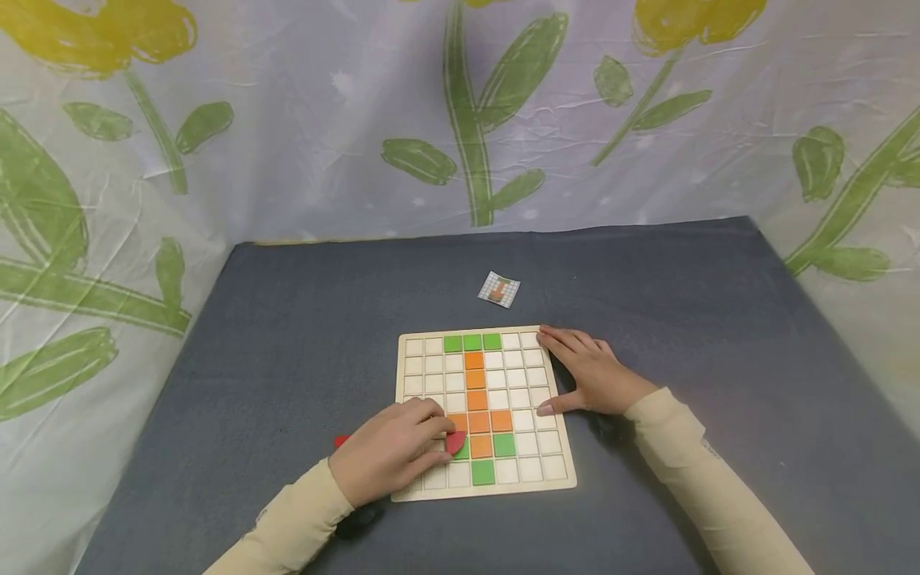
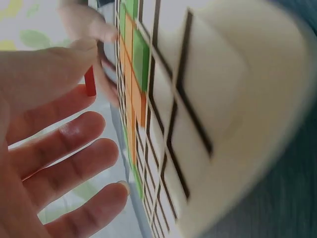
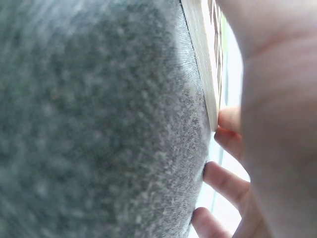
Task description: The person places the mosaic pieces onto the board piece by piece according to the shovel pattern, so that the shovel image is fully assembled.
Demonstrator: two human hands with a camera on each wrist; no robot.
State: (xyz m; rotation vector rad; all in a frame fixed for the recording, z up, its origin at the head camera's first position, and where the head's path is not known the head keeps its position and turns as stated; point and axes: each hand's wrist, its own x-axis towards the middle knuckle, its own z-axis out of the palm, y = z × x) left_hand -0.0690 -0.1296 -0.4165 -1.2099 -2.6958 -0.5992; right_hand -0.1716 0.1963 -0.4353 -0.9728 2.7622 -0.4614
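Observation:
A wooden grid board (image 1: 528, 486) lies on the dark cloth, with orange tiles (image 1: 477, 400) in a cross shape and green tiles (image 1: 472, 343) along its top and lower part. Over the lower left of the cross, my left hand (image 1: 391, 451) pinches a red rounded piece (image 1: 456, 442) between thumb and index finger. That red piece (image 2: 89, 82) shows edge-on in the left wrist view, the other fingers spread below it. My right hand (image 1: 592, 371) rests at the board's right edge, thumb on the rim and fingers at the top right corner.
Behind the board lies a small card (image 1: 499, 289) printed with a similar grid pattern. Another red piece (image 1: 341, 440) sits on the cloth (image 1: 273, 343), partly hidden by my left hand. A flower-printed curtain (image 1: 309, 120) stands around the table.

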